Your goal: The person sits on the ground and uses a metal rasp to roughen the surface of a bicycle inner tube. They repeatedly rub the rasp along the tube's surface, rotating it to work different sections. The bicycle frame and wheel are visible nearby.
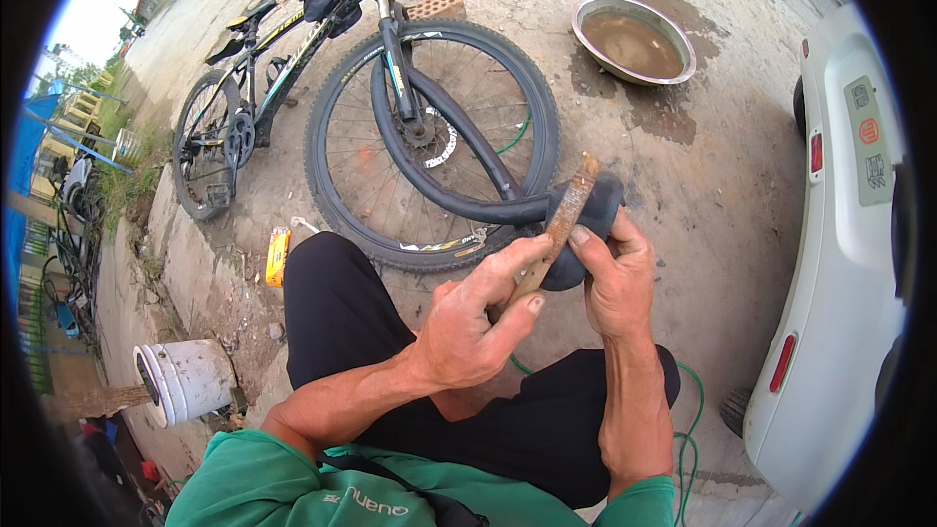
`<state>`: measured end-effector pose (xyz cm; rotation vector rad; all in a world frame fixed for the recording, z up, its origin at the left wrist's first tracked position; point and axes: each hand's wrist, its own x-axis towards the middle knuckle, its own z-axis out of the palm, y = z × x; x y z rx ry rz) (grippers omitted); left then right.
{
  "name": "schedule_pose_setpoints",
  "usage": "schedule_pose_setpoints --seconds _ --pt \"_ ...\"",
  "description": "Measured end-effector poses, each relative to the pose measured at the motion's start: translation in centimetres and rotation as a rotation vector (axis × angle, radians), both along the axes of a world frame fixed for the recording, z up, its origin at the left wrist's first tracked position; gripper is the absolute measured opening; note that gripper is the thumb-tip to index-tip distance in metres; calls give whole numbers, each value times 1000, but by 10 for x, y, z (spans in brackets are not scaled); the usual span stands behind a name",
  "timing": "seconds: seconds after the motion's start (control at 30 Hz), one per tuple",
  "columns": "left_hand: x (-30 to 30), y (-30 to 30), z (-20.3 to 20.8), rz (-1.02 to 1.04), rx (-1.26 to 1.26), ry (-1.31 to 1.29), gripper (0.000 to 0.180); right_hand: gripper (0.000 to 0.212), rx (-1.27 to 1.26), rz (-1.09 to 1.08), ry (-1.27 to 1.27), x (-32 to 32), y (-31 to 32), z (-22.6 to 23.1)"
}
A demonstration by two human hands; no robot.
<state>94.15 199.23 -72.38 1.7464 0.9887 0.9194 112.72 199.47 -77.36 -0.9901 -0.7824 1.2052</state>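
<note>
A black bicycle inner tube [429, 190] loops through the front wheel [342, 88] of a bicycle and reaches up to me. My right hand [622, 278] is closed around a folded part of it, thumb pressed on the rubber. Closed in a grip, my left hand [478, 322] holds a flat, narrow, brown strip [574, 207] with a worn, rust-like surface. The strip lies slantwise across the tube beside my right thumb. Whether it is wood or rusted metal, I cannot tell.
The bicycle frame [303, 54] leans behind the wheel, near a perforated brick [436, 6]. A metal basin [586, 39] of murky water stands at far right. A white car [781, 420] is on the right. A white bucket [200, 381], yellow box [277, 256] and green hose [691, 381] lie around me.
</note>
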Motion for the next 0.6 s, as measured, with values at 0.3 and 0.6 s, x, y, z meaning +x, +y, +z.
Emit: schedule_pose_setpoints --seconds 0.3,0.6 --pt "24 31 15 78 -214 -98 55 17 -47 45 6 -3 -2 11" --pt "8 2 0 19 -125 16 54 20 -17 41 -22 1 -1 1"
